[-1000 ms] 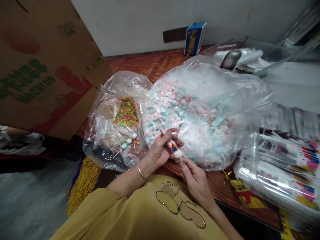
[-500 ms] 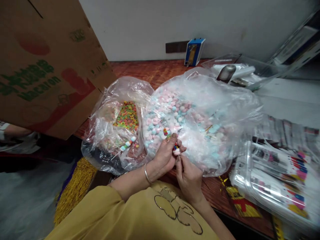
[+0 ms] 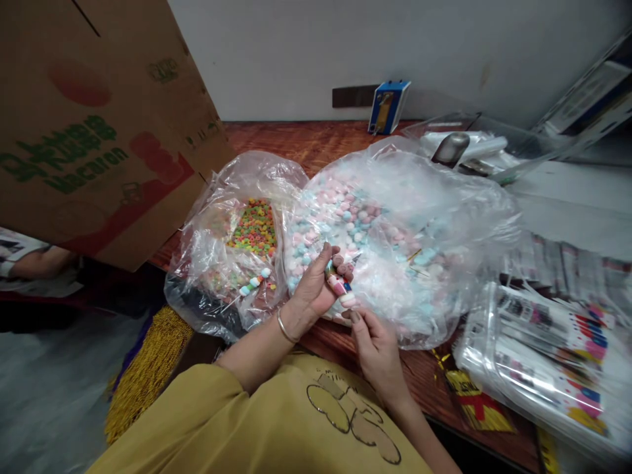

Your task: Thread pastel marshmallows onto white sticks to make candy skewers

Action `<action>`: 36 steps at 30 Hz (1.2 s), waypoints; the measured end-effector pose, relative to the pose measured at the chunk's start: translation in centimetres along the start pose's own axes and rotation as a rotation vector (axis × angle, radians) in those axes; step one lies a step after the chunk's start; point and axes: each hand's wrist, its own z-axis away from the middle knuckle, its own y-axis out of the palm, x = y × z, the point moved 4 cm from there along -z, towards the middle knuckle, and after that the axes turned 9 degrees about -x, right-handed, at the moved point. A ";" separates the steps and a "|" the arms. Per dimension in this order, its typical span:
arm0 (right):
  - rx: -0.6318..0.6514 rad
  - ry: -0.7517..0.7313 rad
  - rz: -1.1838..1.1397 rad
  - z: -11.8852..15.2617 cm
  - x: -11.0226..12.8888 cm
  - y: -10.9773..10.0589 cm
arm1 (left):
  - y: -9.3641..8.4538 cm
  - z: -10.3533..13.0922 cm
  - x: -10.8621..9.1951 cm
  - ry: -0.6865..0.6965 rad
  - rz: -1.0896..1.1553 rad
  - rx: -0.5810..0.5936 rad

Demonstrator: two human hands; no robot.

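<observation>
My left hand (image 3: 318, 283) is closed around a marshmallow skewer (image 3: 340, 288) with pink, blue, yellow and white parts; it may be inside a printed wrapper. Just below its white end, the thumb and finger of my right hand (image 3: 372, 345) are pinched together, seemingly on the stick or wrapper end. Beneath and beyond lies a big clear bag (image 3: 444, 184) of pink, blue and white marshmallows, with a few sticks on top. To the left, a smaller clear bag (image 3: 251, 174) shows small colourful ring candies (image 3: 254, 227). Another marshmallow skewer (image 3: 255, 283) rests on that bag.
A large cardboard box (image 3: 113, 210) stands at the left. Stacked printed clear bags (image 3: 548, 349) lie at the right. Behind are a blue box-shaped device (image 3: 390, 107) and a clear tray (image 3: 523, 168) with a metal scoop (image 3: 450, 149). Another person's arm (image 3: 42, 263) shows far left.
My left hand has turned and its fingers have shifted, so more of the skewer shows. The right hand stays pinched near the lower end. The view has shifted slightly.
</observation>
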 end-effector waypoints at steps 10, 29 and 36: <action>-0.312 -0.569 0.832 0.2 1.7 0.1 | -1.0 0.0 1.3 0.145 -0.167 -0.082; 0.094 0.527 -0.794 -1.3 0.1 1.8 | -1.1 1.1 1.4 -0.027 -0.151 0.147; 0.045 0.431 -0.636 -1.2 -0.1 1.4 | -1.4 0.5 1.2 0.031 -0.259 0.092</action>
